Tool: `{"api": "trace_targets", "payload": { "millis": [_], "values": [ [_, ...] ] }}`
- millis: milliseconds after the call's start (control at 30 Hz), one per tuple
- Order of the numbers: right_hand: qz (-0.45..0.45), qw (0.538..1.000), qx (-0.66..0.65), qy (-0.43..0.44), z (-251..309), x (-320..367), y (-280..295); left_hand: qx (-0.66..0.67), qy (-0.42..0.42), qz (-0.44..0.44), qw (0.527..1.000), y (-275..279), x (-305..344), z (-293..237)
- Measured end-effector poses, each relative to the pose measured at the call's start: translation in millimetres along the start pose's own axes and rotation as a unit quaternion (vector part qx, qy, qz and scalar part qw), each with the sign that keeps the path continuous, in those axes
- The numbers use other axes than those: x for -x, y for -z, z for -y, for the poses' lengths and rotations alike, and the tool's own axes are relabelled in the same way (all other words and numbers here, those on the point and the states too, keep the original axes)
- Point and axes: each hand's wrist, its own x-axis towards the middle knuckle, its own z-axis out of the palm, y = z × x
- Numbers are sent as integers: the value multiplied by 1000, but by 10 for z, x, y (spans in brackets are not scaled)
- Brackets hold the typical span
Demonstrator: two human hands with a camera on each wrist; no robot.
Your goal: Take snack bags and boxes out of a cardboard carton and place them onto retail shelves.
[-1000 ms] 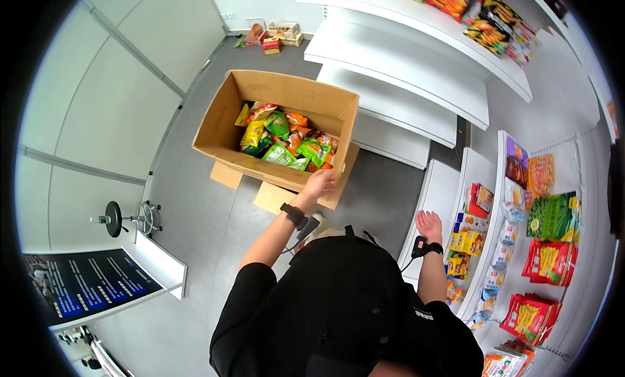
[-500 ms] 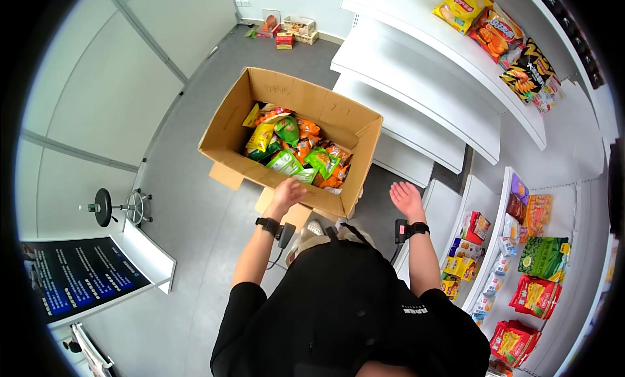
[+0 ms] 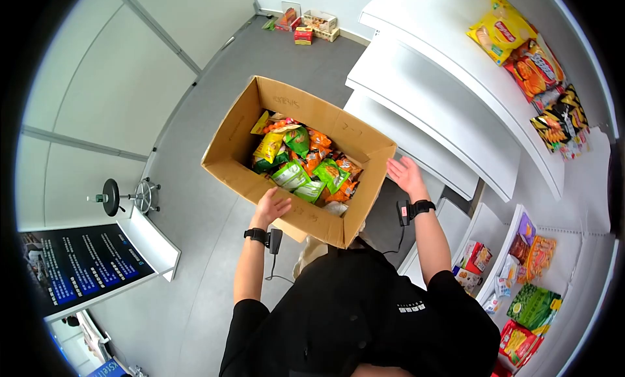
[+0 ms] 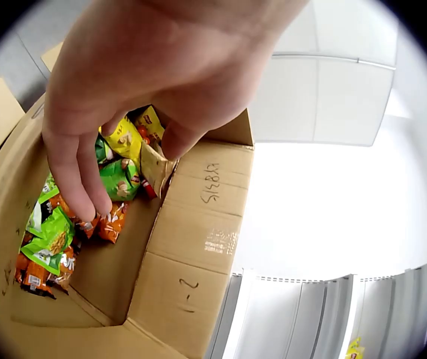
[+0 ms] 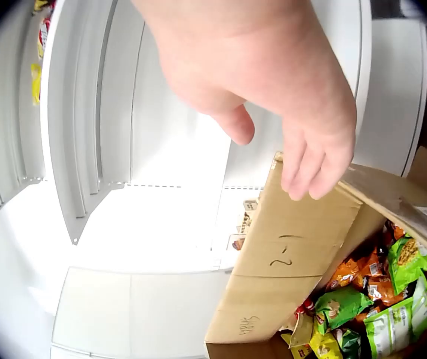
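Note:
An uncut-topped cardboard box [image 3: 312, 215] stands before me, flaps folded outward. Inside lie snack bags: a yellow bag [image 3: 269, 146], a dark green bag [image 3: 297, 141], bright green bags [image 3: 332, 174] and orange bags [image 3: 316, 157]. My left hand [image 3: 270, 209] is at the near wall, its fingers loosely extended and holding nothing. In the left wrist view those fingers overlap the box opening. At the right far corner, my right hand [image 3: 407, 175] has its fingertips close to the rim, fingers loosely straight. The right wrist view shows its thumb [image 5: 236, 125] apart from the other fingers.
White shelves [image 3: 430, 84] rise at the right, the top one bearing chip bags [image 3: 501, 30]. More packets, including a green bag [image 3: 534, 307], fill the lower right rack. A stool [image 3: 112, 197] stands left. Small crates [image 3: 320, 22] sit by the back wall.
My left hand has gone from the box's near right corner leftward along the near wall. The right hand has come from beside the shelves up to the box's right corner.

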Motion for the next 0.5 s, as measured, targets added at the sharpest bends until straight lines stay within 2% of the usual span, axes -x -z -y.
{"api": "trace_targets", "payload": {
  "millis": [200, 433, 500],
  "values": [
    [36, 996, 77, -24, 299, -651, -183, -4, 15, -44, 999, -69, -22, -36],
    [20, 968, 208, -141, 297, -1062, -489, -12, 9, -117, 993, -206, -196, -109],
    [31, 967, 190, -170, 285, -1107, -513, 0, -6, -153, 988, -343, -322, -142]
  ]
}}
